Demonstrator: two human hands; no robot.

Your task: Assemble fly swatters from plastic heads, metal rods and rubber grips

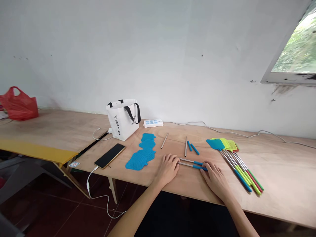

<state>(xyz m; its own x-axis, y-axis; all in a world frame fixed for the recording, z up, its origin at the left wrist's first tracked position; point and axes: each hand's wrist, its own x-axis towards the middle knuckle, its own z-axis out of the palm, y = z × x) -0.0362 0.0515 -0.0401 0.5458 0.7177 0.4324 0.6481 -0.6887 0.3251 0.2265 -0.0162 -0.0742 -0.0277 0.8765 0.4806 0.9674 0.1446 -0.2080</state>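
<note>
Blue sleeves (197, 167) cover the right ends of two slim metal rods (187, 164), which lie side by side, slightly apart, on a wooden table (278, 171) below the centre of the frame. At their left ends is the left hand (170, 168), palm down, fingers lightly bent and close together; the rod ends disappear at its fingertips, so I cannot tell whether it grips them. The right hand (215, 177) lies low over the blue ends, and whether it is closed on them is hidden too. Just above the rods in the frame lie two loose blue tubes (195, 149), with a bare metal tube (186, 146) beside them and a second bare tube (165, 140) slanting farther left. Left of the left hand, four blue swatter heads (136, 161) form a partly overlapping column. Right of the right hand, a fanned bunch of fly swatters (243, 177) shows blue, yellow-green, red and green handles. Left of centre are a phone (110, 156) and a white bag (122, 121) with black handles; a white power strip (153, 123) sits near the wall (158, 59), and a red plastic bag (22, 107) stands at the far left edge
</note>
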